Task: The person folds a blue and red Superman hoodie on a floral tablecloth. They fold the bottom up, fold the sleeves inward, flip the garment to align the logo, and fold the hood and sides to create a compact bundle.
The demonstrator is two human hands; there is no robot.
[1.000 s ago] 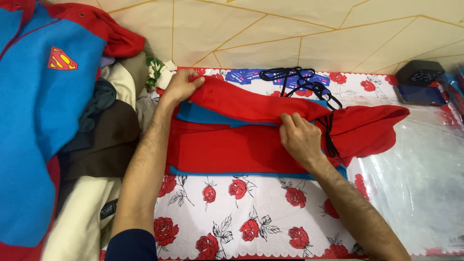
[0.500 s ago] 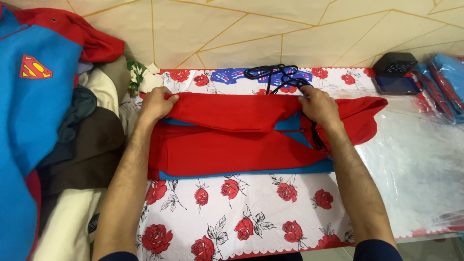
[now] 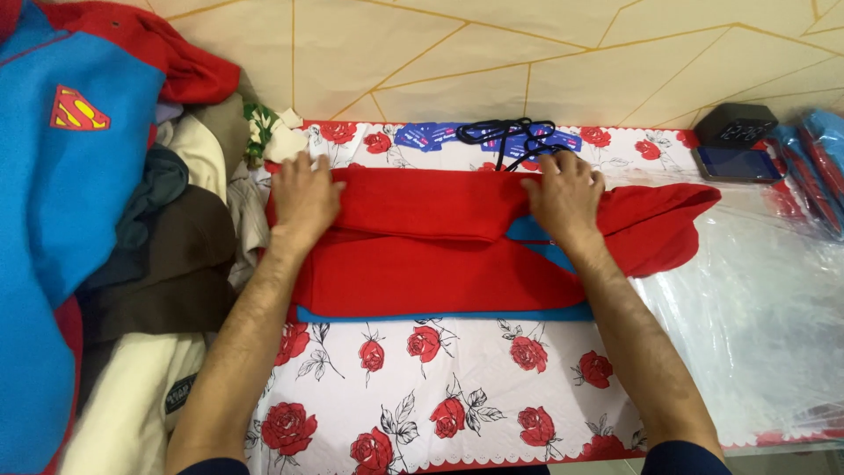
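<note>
On the rose-print tablecloth, towards its far side, lies a folded red and blue garment, with a red sleeve folded across its top and a thin blue edge showing along its near side. The left hand lies flat on the left end of the folded sleeve, fingers close together and pointing away. The right hand presses on the right end of that sleeve, fingers slightly spread, palm down; neither hand pinches the cloth. The garment's red hood spreads to the right. Just beyond the right hand a black drawstring lies coiled on the cloth. At far right sit a black box and a phone. To the left is a pile of clothes.
</note>
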